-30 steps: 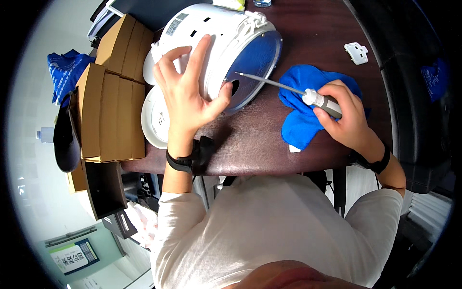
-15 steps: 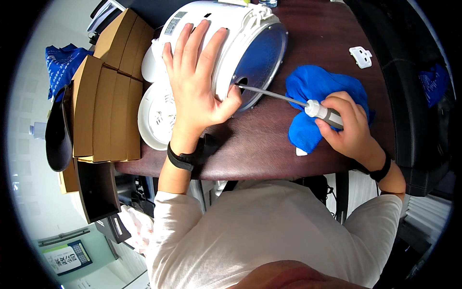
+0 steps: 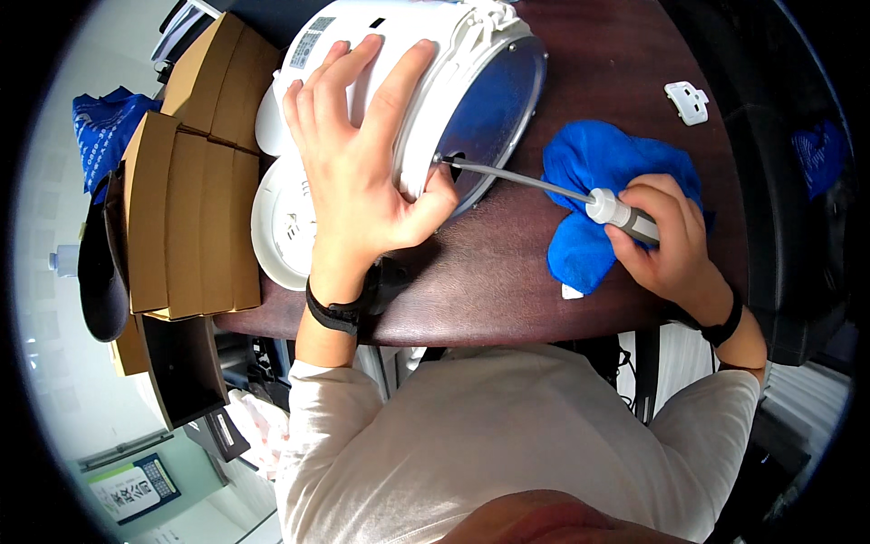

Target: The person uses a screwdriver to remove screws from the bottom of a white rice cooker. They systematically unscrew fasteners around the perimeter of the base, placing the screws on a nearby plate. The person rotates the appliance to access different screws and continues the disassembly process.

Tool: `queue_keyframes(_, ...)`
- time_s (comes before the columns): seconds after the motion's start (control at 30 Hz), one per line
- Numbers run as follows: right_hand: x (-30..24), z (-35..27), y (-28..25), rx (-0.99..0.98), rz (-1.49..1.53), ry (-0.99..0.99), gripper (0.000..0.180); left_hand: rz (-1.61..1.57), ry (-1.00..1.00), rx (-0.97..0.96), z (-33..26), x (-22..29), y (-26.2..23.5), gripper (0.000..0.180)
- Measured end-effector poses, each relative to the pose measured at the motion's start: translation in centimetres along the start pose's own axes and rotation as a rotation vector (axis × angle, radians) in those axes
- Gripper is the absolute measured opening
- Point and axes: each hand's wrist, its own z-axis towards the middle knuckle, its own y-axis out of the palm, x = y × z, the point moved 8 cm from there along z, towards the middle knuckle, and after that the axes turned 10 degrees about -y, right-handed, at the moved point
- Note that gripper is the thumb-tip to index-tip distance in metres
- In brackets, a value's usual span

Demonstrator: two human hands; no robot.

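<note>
Two hands, white cooker, screwdriver, brown boxes.

A stack of flat brown cardboard boxes lies at the table's left edge, just beside the white appliance. A small rectangular grey label sits on the appliance's white wall near the left hand's fingertips. At lower left, on the floor, rests a green-and-white printed package with a blue edge.
</note>
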Motion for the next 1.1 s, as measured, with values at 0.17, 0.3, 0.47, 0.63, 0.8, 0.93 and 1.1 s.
queue_keyframes(0.17, -0.1, -0.1, 0.0, 0.004, -0.018, -0.011, 0.037, 0.079, 0.045, -0.009, -0.2, -0.1, 0.2, 0.074)
queue_keyframes(0.3, -0.2, 0.0, 0.1, 0.007, -0.002, -0.012, 0.036, 0.088, 0.052, -0.003, -0.2, -0.2, 0.3, 0.074)
queue_keyframes(0.47, -0.1, 0.0, 0.2, 0.003, 0.044, 0.032, 0.035, 0.073, 0.049, 0.003, -0.2, -0.1, 0.3, 0.072)
queue_keyframes(0.63, 0.2, 0.5, -0.7, -0.019, 0.014, 0.003, 0.036, 0.072, 0.043, 0.028, -0.1, 0.3, 0.6, 0.070)
queue_keyframes(0.8, 0.0, 0.1, 0.3, -0.074, 0.020, 0.057, 0.034, 0.004, 0.007, 0.013, 0.0, 0.4, 0.6, 0.077)
queue_keyframes(0.93, 0.0, -1.1, 2.5, -0.047, 0.342, 0.231, 0.030, 0.086, -0.037, 0.024, 0.0, 0.8, 0.8, 0.073)
queue_keyframes(1.1, -1.9, -2.4, 4.4, -0.072, 0.863, 0.615, 0.022, 0.141, -0.024, 0.066, 0.1, 1.8, 1.3, 0.074)
